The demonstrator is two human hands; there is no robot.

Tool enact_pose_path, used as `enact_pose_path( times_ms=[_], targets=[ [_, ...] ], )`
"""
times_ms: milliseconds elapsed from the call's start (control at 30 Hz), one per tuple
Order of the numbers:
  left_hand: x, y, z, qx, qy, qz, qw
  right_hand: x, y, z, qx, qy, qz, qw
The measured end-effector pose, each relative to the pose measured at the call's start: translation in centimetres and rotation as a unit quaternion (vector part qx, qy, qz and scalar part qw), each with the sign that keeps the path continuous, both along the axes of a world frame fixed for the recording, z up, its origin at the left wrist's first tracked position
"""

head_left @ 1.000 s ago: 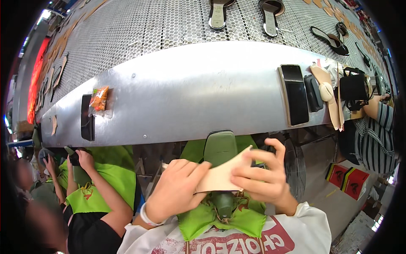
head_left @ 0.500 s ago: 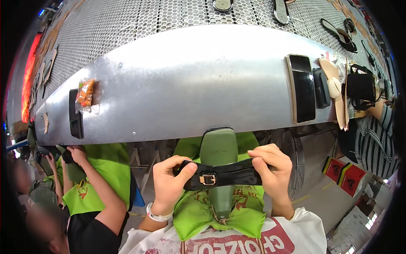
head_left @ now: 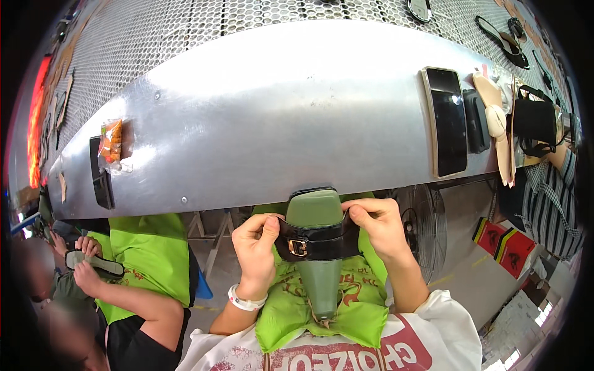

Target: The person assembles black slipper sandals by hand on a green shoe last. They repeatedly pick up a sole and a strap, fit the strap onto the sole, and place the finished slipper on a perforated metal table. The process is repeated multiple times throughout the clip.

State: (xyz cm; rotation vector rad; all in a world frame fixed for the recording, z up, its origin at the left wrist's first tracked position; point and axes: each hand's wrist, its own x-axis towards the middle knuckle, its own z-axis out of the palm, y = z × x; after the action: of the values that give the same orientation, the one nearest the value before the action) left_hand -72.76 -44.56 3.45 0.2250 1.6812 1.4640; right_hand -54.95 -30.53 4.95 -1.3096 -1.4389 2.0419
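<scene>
A green shoe last (head_left: 320,284) stands in front of me over my lap, its broad end toward the metal table and its narrow end toward me. Across it lies a glossy black strap upper (head_left: 325,246) with a gold buckle (head_left: 297,248), its two ends bent back around the last's sides. My left hand (head_left: 255,247) pinches the left end between thumb and fingers. At the other end, my right hand (head_left: 378,230) has the same kind of pinch. A black edge shows around the last's broad end; its underside is hidden.
On the metal table (head_left: 272,136) lie a phone (head_left: 447,123), a black case (head_left: 476,121), beige shoe parts (head_left: 497,123), another phone (head_left: 101,176) and a snack bag (head_left: 111,141). Shoes (head_left: 502,42) sit on the mesh belt (head_left: 185,37) beyond. A co-worker (head_left: 142,297) sits at left; a fan (head_left: 424,226) stands right.
My hands have come closer together and toward the table. The strap, earlier pulled nearly straight across the last, now curves around it. The co-worker's hands now hold a shoe.
</scene>
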Motion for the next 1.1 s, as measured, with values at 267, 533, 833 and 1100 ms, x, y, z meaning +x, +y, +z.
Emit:
enact_pose_path(
  times_ms=[267, 533, 833, 1100],
  targets=[
    [0.1, 0.1, -1.9, 0.083, -0.09, 0.004, 0.992, 0.4, -0.3, -1.9, -0.023, 0.079, -0.045, 0.996],
    [-0.2, -1.5, -1.9, 0.297, -0.172, -0.037, 0.939, -1.3, -2.5, 5.9, 0.181, 0.097, -0.001, 0.979],
    [0.3, -1.6, -0.3, 0.325, -0.241, -0.08, 0.911, -1.2, -3.9, 6.8, 0.089, 0.177, 0.009, 0.98],
    [1.9, -1.4, 0.2, 0.249, -0.27, -0.077, 0.927, -2.5, -0.6, 3.6, -0.262, 0.167, 0.294, 0.904]
  ],
)
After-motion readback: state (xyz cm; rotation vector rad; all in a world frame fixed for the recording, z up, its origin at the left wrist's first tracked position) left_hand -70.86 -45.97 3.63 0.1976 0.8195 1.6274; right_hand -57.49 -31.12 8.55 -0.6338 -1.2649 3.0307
